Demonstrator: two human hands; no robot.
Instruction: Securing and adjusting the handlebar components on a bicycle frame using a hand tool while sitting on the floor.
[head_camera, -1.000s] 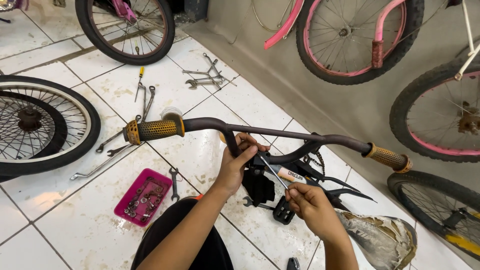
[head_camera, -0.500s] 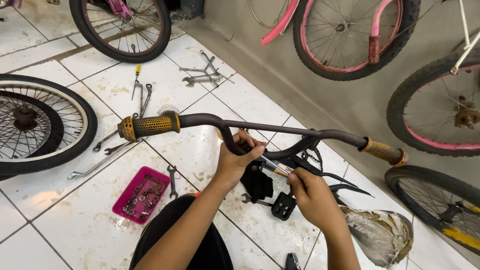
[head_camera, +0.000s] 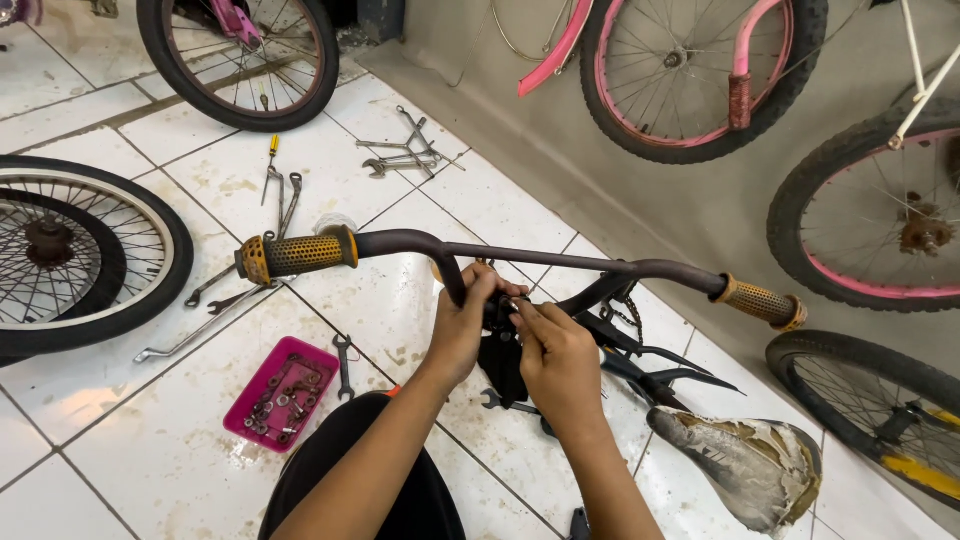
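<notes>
Hands meet at the stem (head_camera: 503, 335) under the handlebar (head_camera: 560, 262): left hand (head_camera: 462, 325) grips it closed, right hand (head_camera: 560, 360) pinches a fitting there. Wrenches (head_camera: 405, 155) and tray (head_camera: 280, 393) lie on the floor (head_camera: 130, 440); work looks unfinished.

White floor tiles (head_camera: 120, 470) with dark grout and grimy smudges cover the lower left of the frame. A grey concrete wall (head_camera: 690, 200) runs along the upper right, its base meeting the tiles in a rough cement strip. Even daylight falls over everything, with soft shadows on the floor.
</notes>
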